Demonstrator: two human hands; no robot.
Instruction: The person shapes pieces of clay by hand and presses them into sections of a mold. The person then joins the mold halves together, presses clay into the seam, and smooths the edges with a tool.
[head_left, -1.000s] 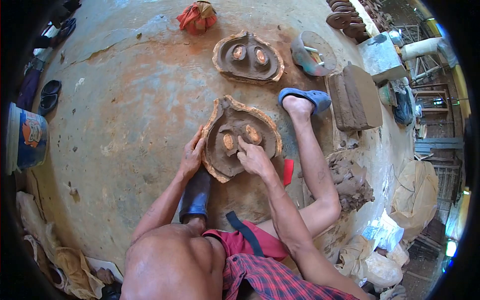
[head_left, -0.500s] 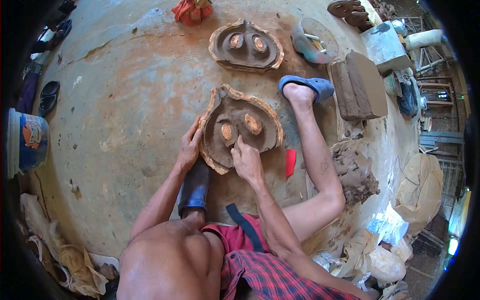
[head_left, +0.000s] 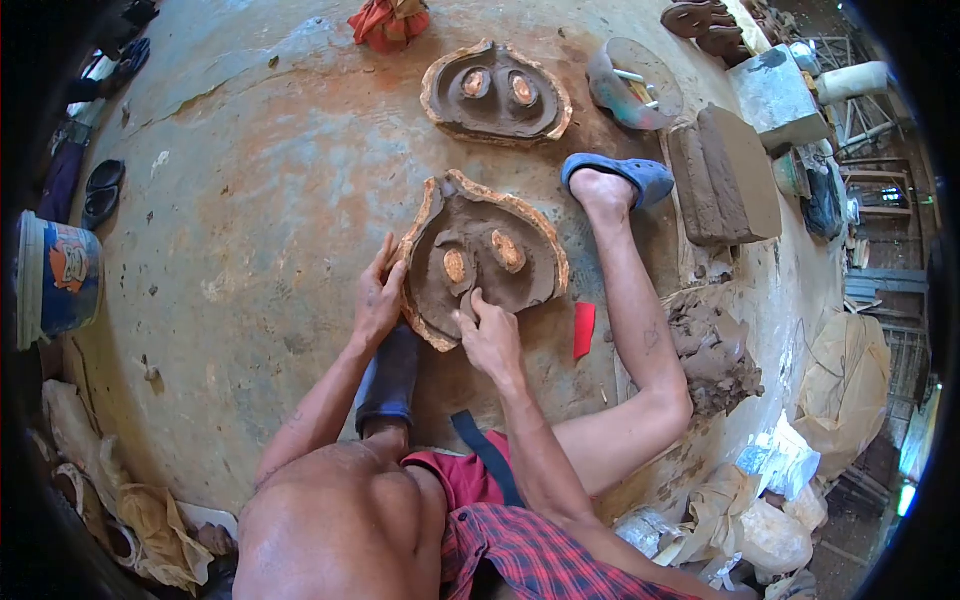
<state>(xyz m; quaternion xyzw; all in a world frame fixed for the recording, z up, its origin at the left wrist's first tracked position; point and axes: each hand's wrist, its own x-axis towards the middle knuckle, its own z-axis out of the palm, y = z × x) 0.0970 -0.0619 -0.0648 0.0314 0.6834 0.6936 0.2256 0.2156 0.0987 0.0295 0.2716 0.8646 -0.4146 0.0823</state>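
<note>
Smoothing seems in hand: the near mould sits mid-floor, the left hand spread against its left rim; the right hand, narrowly curled, touches the clay (tool unclear). Further strokes would need steady bracing.

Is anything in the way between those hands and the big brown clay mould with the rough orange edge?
Nothing visible. The left hand touches the mould at its side; the right hand reaches the clay inside. The flat red strip lies beside it, out of the way.
</note>
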